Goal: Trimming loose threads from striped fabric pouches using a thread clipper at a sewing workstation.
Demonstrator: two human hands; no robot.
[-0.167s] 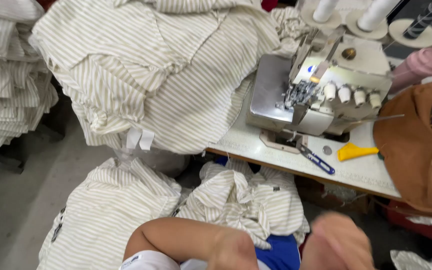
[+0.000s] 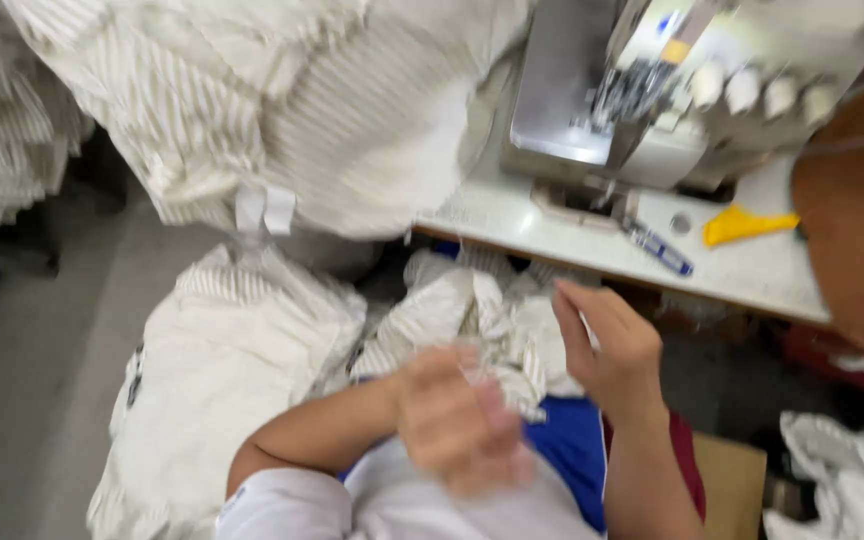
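Two hands (image 2: 532, 390) on crumpled striped cloth (image 2: 472, 320)

Both forearms rise from the bottom of the view, meeting near the lap. The left hand (image 2: 457, 420) is blurred, curled into a loose fist with the knuckles toward the camera; its bare forearm runs back leftward to a bent elbow under a short white sleeve. The right hand (image 2: 602, 345) is sharper, held upright with the fingers (image 2: 577, 300) together and bent slightly inward toward the left hand, thumb tucked on the near side. Its wrist and forearm drop straight down. Whether either hand grips anything cannot be told.
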